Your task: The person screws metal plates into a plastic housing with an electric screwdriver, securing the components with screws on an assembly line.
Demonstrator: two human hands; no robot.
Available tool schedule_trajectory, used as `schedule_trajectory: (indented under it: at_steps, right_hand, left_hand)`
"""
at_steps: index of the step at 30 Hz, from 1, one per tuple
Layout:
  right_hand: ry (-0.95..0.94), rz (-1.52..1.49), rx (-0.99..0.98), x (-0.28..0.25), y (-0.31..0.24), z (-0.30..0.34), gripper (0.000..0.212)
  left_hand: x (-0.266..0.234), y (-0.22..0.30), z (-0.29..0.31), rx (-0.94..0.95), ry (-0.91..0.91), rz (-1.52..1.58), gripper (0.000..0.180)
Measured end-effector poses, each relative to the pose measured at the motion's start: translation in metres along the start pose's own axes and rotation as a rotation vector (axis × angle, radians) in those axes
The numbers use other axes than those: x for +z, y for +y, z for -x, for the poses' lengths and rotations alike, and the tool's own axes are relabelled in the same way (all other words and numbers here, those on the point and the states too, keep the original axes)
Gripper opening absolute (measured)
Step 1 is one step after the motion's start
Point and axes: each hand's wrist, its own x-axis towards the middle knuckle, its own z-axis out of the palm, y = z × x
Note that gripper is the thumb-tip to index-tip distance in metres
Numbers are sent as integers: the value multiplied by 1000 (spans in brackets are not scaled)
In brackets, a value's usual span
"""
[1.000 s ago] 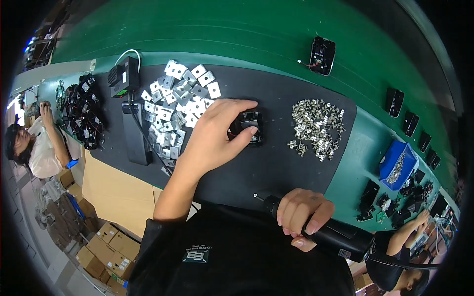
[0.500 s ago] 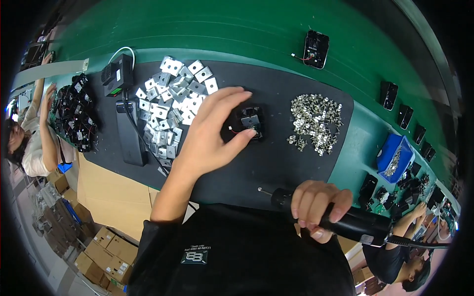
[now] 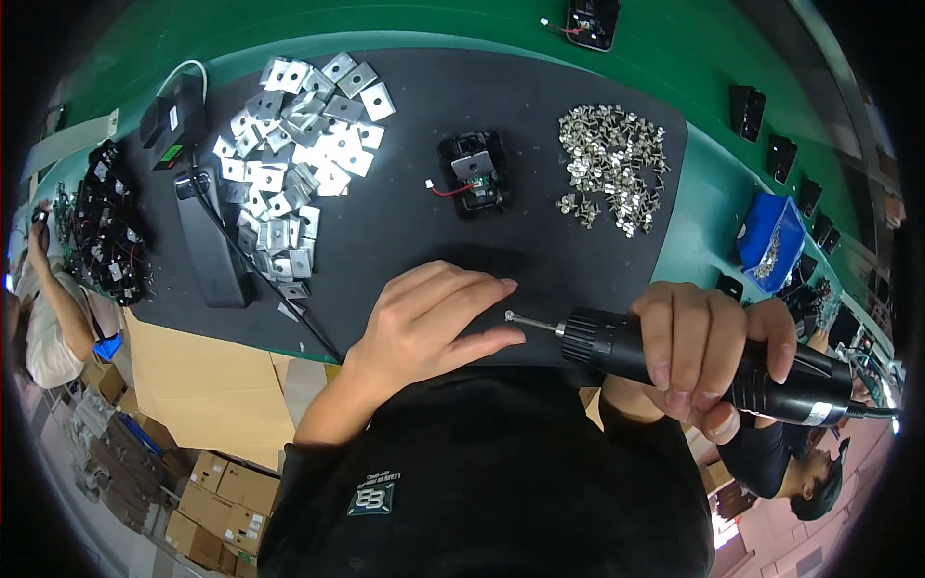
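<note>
My right hand point(image 3: 708, 352) is wrapped round a black electric screwdriver point(image 3: 607, 342). The tool lies nearly level, its bit point(image 3: 535, 324) pointing left, with what looks like a small screw point(image 3: 509, 316) at the tip. My left hand point(image 3: 434, 323) is open just left of that tip, thumb and fingers apart, and nothing shows between them. Beyond it on the mat rests a small black housing point(image 3: 493, 197) with a metal plate point(image 3: 472, 165) on it. A red wire point(image 3: 449, 193) with a white connector sticks out of the housing's left side.
Square metal plates with holes point(image 3: 332, 149) are heaped at the left of the dark mat point(image 3: 405, 231); loose screws point(image 3: 617, 164) lie at its right. A power supply point(image 3: 173, 120) and cable stand far left. A blue bin point(image 3: 771, 241) is at right. Co-workers sit at both sides.
My left hand has left the black housing and come back beside the bit tip. The screwdriver has risen closer to the camera, and the whole view has shifted.
</note>
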Motion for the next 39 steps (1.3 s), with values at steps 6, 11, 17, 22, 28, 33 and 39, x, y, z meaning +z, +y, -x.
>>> schedule_trajectory:
  at_steps: [6, 11, 17, 22, 28, 33, 39]
  right_hand:
    - [-20, -1, 3, 1, 0, 2, 45]
    - [153, -18, 10, 12, 4, 1, 45]
    - [54, -12, 32, 0, -1, 1, 45]
    - [-22, -16, 25, -4, 4, 2, 46]
    - [-19, 74, 49, -6, 1, 0, 45]
    - [57, 185, -56, 2, 8, -12, 44]
    - [18, 325, -22, 10, 16, -30, 41]
  left_hand:
    - [6, 2, 4, 7, 18, 94, 29]
    - [6, 2, 3, 9, 6, 99, 22]
    - [7, 2, 1, 18, 6, 110, 22]
    - [6, 2, -1, 17, -1, 78, 24]
    - [-22, -3, -12, 122, 72, -255, 83]
    - [-17, -24, -26, -205, 76, -402, 125]
    - [-7, -32, -40, -178, 38, -400, 92]
